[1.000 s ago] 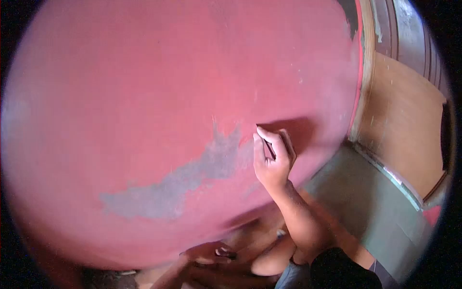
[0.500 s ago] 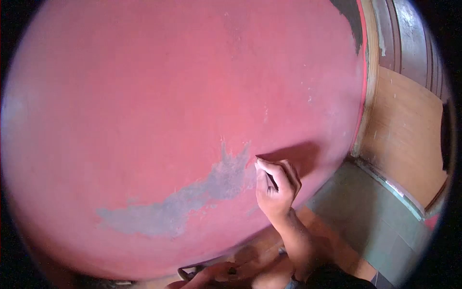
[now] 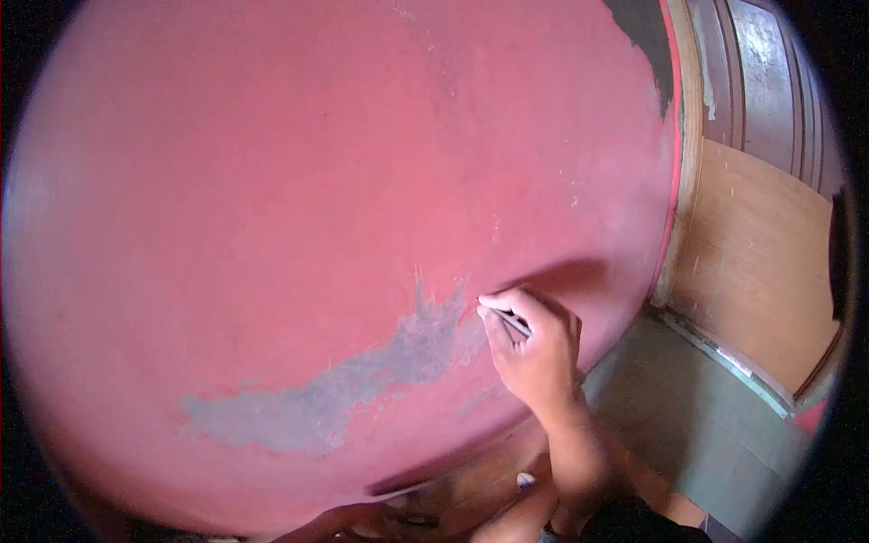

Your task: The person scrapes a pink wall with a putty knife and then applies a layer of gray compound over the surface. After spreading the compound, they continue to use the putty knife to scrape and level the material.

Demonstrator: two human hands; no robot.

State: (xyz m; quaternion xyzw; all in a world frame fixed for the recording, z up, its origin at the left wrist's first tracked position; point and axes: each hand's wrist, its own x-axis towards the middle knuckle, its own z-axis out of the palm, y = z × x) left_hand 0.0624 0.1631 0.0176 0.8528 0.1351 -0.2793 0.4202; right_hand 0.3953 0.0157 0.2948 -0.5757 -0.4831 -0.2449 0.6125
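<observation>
My right hand (image 3: 534, 339) is closed in a pinch around a thin greyish stick-like tool (image 3: 514, 322). Its exact kind I cannot make out. The fingertips are at the red wall (image 3: 299, 190), just right of an irregular grey patch (image 3: 380, 362) where the red coat is absent. A shadow of the hand falls on the wall up and to the right. Along the bottom edge, dark blurred skin (image 3: 348, 523) may be my left hand or a leg; its fingers cannot be distinguished.
A tan wooden board (image 3: 760, 262) stands at the right, beyond a pale upright frame (image 3: 685, 181). Brown panelling (image 3: 765, 63) rises above it. Grey-green floor (image 3: 688, 407) lies below. A dark bare area (image 3: 647, 36) marks the wall's upper right.
My right hand has turned slightly and its wrist has shifted right, so more of the thin tool shows. The blurred shapes at the bottom have moved. The view has shifted a little.
</observation>
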